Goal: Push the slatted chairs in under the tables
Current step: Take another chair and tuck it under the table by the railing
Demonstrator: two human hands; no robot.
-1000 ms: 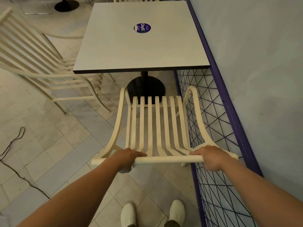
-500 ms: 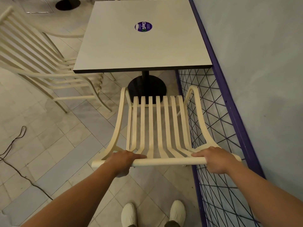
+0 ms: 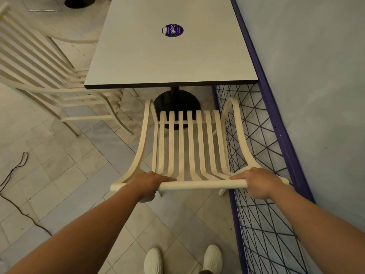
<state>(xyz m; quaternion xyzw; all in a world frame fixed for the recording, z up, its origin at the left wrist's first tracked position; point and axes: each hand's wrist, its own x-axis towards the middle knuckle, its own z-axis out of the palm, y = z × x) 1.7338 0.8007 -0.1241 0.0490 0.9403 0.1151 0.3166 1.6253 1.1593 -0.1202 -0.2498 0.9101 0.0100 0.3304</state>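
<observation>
Chair front has crept nearer desk edge | our left hand and right hand clasp the top rail | seat not yet under; we keep pushing.

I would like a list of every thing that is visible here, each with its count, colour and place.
chair: 1, cream, centre, in front of the table, held by its top rail
second chair: 1, cream, left, partly under the table
table: 1, pale grey top, black base, upper centre
sticker: 1, purple, on the table top
fence: 1, purple mesh, right, along the wall
wall: 1, pale grey, far right
cable: 1, dark, on the floor, left
floor: pale tiles
shoes: 2, white, bottom
left hand: on the rail
right hand: on the rail
</observation>
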